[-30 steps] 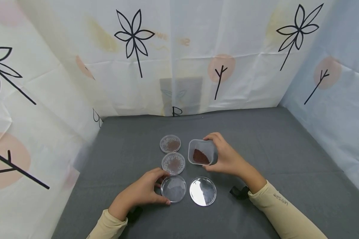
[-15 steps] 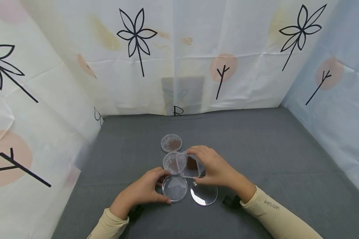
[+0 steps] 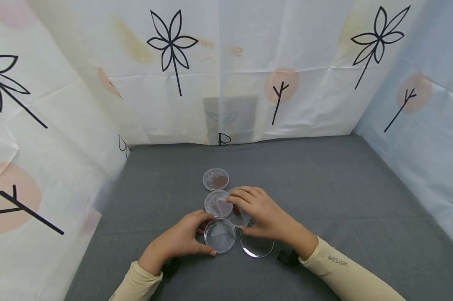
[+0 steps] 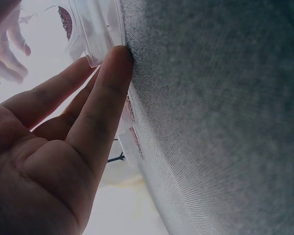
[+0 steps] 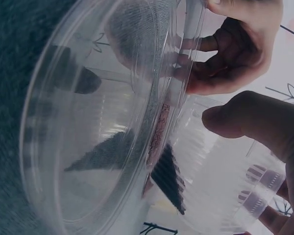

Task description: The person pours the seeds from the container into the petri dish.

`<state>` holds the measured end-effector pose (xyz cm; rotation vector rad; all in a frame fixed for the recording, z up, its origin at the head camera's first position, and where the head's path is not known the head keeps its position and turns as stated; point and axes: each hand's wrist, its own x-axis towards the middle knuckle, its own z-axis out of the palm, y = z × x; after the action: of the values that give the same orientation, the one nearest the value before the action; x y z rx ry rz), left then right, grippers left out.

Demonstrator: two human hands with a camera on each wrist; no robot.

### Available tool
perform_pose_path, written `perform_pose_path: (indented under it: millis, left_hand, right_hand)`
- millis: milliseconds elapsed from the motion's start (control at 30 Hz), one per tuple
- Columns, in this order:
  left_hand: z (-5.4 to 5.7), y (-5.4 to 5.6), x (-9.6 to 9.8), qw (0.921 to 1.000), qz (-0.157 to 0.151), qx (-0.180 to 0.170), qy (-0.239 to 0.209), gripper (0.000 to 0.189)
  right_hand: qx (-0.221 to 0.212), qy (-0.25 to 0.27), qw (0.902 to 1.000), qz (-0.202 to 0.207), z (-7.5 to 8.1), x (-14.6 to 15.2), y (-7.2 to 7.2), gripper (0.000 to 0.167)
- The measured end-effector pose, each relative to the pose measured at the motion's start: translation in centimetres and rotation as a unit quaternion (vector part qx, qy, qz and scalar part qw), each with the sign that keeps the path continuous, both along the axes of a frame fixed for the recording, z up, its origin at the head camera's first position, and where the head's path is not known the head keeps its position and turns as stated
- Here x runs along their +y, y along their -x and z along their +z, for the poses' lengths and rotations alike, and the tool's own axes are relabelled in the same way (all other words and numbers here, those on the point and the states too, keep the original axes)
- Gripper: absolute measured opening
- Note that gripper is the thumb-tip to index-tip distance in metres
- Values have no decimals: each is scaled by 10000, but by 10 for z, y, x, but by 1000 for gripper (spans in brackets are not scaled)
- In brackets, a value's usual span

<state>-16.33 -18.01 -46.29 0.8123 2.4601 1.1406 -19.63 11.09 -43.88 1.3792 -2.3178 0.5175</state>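
My left hand point(image 3: 185, 237) steadies the nearest petri dish point(image 3: 220, 237) at its left edge, thumb on the near side and fingers on the far side. That clear dish looks bare inside in the head view. Above its upper right rim, my right hand point(image 3: 264, 215) grips a clear plastic tub point(image 3: 238, 218), tilted to the left. Dark reddish-brown granules point(image 5: 167, 178) lie heaped inside the tub in the right wrist view. In the left wrist view, fingertips point(image 4: 116, 61) touch the dish's edge. The right hand partly hides the tub.
Two covered petri dishes with brown granules, a middle one point(image 3: 216, 205) and a far one point(image 3: 216, 179), stand in line behind. A clear round lid or dish point(image 3: 256, 246) lies at the right, under the right hand. Grey cloth point(image 3: 324, 175) covers the table, with printed curtains point(image 3: 241, 50) around.
My right hand has carried the tub left and toward the near dish, tipping it from facing up to slanting left. The left hand has stayed at the dish.
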Motion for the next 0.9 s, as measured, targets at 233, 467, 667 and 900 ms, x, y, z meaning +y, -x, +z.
perform_pose_path:
  millis: [233,467,667,900]
  left_hand:
    - [2,0,0,10000,-18,-47,12,81]
    - [3,-1,0,10000,4,-64,57,80]
    - [2,-1,0,10000,-34,-39,64,80]
    - [1,-1,-1,10000,-68,21,50,80]
  right_hand:
    - [335,-408,9985,106,5,-5,-4,94]
    - [802,-474,9955,196,5,-12,-7,89]
    - [833,-607,9945,199,4,-13,-10,88]
    - [898,-726,9931,199,6,-15,-14,89]
